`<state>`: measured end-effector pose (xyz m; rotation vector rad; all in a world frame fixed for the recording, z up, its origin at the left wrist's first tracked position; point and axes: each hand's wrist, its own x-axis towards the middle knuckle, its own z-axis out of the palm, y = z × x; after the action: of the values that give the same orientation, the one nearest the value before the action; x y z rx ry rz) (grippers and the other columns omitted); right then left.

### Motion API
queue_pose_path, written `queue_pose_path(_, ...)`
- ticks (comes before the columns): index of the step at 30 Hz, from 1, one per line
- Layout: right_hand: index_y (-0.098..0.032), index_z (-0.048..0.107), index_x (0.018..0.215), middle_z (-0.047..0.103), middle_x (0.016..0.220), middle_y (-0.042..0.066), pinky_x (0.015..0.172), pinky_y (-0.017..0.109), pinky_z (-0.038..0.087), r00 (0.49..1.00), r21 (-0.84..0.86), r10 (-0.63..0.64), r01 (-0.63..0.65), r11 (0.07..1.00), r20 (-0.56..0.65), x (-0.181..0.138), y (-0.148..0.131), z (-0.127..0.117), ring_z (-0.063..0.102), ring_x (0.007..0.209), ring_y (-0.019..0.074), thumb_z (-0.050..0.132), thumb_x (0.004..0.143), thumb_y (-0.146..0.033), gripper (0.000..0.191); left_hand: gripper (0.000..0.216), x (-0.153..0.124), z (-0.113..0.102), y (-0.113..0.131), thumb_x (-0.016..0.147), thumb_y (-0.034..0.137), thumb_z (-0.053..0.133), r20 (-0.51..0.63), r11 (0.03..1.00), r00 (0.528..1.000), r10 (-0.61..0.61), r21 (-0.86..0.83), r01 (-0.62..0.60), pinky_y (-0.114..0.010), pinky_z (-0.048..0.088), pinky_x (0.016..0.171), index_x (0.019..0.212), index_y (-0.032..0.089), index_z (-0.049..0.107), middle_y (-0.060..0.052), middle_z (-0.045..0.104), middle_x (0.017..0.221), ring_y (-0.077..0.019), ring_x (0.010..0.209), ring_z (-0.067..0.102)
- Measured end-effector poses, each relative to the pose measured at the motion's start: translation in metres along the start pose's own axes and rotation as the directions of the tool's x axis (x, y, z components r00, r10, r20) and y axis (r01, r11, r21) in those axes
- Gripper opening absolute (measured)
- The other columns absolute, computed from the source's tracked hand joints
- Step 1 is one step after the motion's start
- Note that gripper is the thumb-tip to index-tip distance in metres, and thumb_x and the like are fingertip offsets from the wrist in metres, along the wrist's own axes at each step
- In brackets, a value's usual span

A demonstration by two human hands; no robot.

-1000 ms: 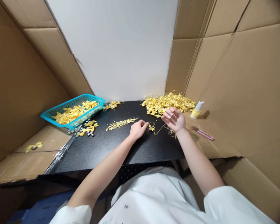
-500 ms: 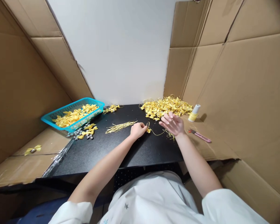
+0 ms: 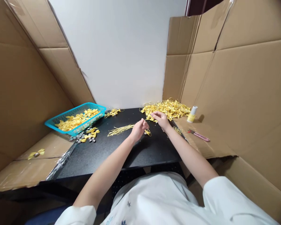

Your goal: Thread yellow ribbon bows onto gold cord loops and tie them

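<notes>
My left hand (image 3: 138,129) is closed in a pinch on a thin gold cord, over the black table top (image 3: 96,159). Just under its fingers hangs or lies a small yellow ribbon bow (image 3: 148,132) with a loop of the cord; whether it touches the table I cannot tell. My right hand (image 3: 162,120) is close by on the right, thumb and fingertips pinched together at what looks like the same cord. A bundle of cut gold cords (image 3: 119,130) lies left of my left hand. Beyond my right hand spreads a big heap of yellow bows with cords (image 3: 170,107).
A turquoise basket (image 3: 61,116) of yellow bows stands on the left, silver bells (image 3: 78,137) and loose bows (image 3: 91,134) beside it. On the right are a thread spool (image 3: 192,114) and a pink-handled cutter (image 3: 199,135). Cardboard walls (image 3: 248,93) enclose both sides.
My right hand has moved left towards my left hand, and its spread fingers have closed into a pinch. The cord that trailed right across the table is now gathered near my hands.
</notes>
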<state>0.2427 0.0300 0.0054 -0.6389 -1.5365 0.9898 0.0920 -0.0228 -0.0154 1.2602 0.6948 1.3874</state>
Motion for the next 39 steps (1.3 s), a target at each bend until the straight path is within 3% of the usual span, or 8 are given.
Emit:
queue_pose_path(2, -0.019, 0.063, 0.064, 0.06, 0.068, 0.001, 0.063, 0.029, 0.043, 0.999, -0.1, -0.044, 0.043, 0.994, -0.001, -0.005, 0.007, 0.002, 0.051, 0.064, 0.0142, 0.07, 0.07, -0.044, 0.026, 0.046, 0.007, -0.009, 0.0, 0.09, 0.052, 0.049, -0.09, 0.999, 0.996, 0.009, -0.036, -0.012, -0.022, 0.039, 0.055, 0.058, 0.019, 0.048, 0.004, 0.04, 0.048, -0.0097, 0.049, 0.041)
queue_pose_path(6, -0.02, 0.061, 0.058, 0.056, 0.063, 0.001, 0.063, 0.03, 0.04, 0.987, -0.242, -0.125, 0.145, 0.959, 0.098, -0.018, 0.011, 0.007, 0.047, 0.061, 0.0143, 0.069, 0.07, -0.033, 0.02, 0.033, 0.017, -0.019, -0.005, 0.089, 0.045, 0.054, -0.216, 0.999, 0.976, -0.021, -0.037, 0.013, -0.02, 0.035, 0.051, 0.072, 0.017, 0.06, -0.001, 0.06, 0.065, -0.0067, 0.048, 0.04)
queue_pose_path(11, -0.022, 0.061, 0.06, 0.054, 0.065, 0.002, 0.071, 0.033, 0.041, 0.975, -0.315, -0.165, 0.204, 0.927, 0.147, -0.026, 0.006, 0.01, 0.046, 0.066, 0.0168, 0.065, 0.073, -0.03, 0.016, 0.027, 0.011, -0.017, -0.011, 0.077, 0.04, 0.069, -0.206, 0.991, 0.978, -0.021, 0.123, 0.047, -0.021, 0.035, 0.051, 0.079, 0.014, 0.072, -0.002, 0.068, 0.069, -0.0064, 0.049, 0.042)
queue_pose_path(15, -0.022, 0.062, 0.062, 0.056, 0.069, 0.003, 0.072, 0.034, 0.041, 0.985, -0.319, -0.132, 0.162, 0.934, 0.113, -0.025, 0.007, 0.007, 0.046, 0.068, 0.0175, 0.064, 0.074, -0.034, 0.017, 0.024, 0.002, -0.014, -0.004, 0.066, 0.037, 0.077, -0.079, 0.955, 0.996, -0.051, 0.288, 0.072, -0.022, 0.036, 0.051, 0.066, 0.013, 0.073, 0.0, 0.06, 0.052, -0.009, 0.049, 0.045)
queue_pose_path(20, -0.018, 0.065, 0.068, 0.06, 0.067, 0.003, 0.065, 0.031, 0.043, 0.984, -0.232, 0.025, 0.017, 0.973, 0.177, -0.017, 0.021, 0.006, 0.052, 0.065, 0.0159, 0.061, 0.074, -0.047, 0.029, 0.023, 0.003, -0.015, -0.005, 0.067, 0.036, 0.072, -0.01, 0.936, 0.997, -0.074, 0.346, 0.073, -0.024, 0.044, 0.057, 0.064, 0.013, 0.072, -0.006, 0.069, 0.067, -0.0112, 0.056, 0.053)
queue_pose_path(28, -0.018, 0.06, 0.078, 0.063, 0.074, 0.002, 0.074, 0.031, 0.046, 0.944, -0.128, 0.136, -0.102, 0.987, 0.299, -0.02, 0.026, 0.011, 0.058, 0.073, 0.0152, 0.067, 0.068, -0.054, 0.037, 0.02, 0.012, -0.021, -0.02, 0.067, 0.03, 0.05, -0.209, 0.949, 0.978, 0.011, 0.31, 0.055, -0.026, 0.045, 0.061, 0.053, 0.017, 0.057, -0.001, 0.057, 0.058, -0.0118, 0.058, 0.051)
queue_pose_path(33, -0.018, 0.056, 0.073, 0.054, 0.067, -0.002, 0.064, 0.028, 0.041, 0.94, -0.155, 0.138, -0.093, 0.984, 0.313, -0.02, 0.029, 0.015, 0.048, 0.063, 0.012, 0.068, 0.068, -0.054, 0.038, 0.025, 0.013, -0.02, -0.022, 0.067, 0.035, 0.05, -0.29, 0.931, 0.956, 0.042, 0.359, 0.067, -0.026, 0.043, 0.059, 0.049, 0.018, 0.05, 0.0, 0.05, 0.054, -0.0119, 0.057, 0.047)
queue_pose_path(39, -0.019, 0.052, 0.073, 0.049, 0.067, -0.003, 0.064, 0.028, 0.038, 0.97, -0.209, 0.112, -0.065, 0.976, 0.218, -0.017, 0.034, 0.015, 0.044, 0.062, 0.0121, 0.061, 0.074, -0.048, 0.03, 0.021, 0.012, -0.021, -0.02, 0.065, 0.03, 0.048, -0.381, 0.904, 0.909, 0.167, 0.427, 0.012, -0.025, 0.044, 0.066, 0.051, 0.017, 0.055, -0.005, 0.065, 0.086, -0.014, 0.073, 0.056)
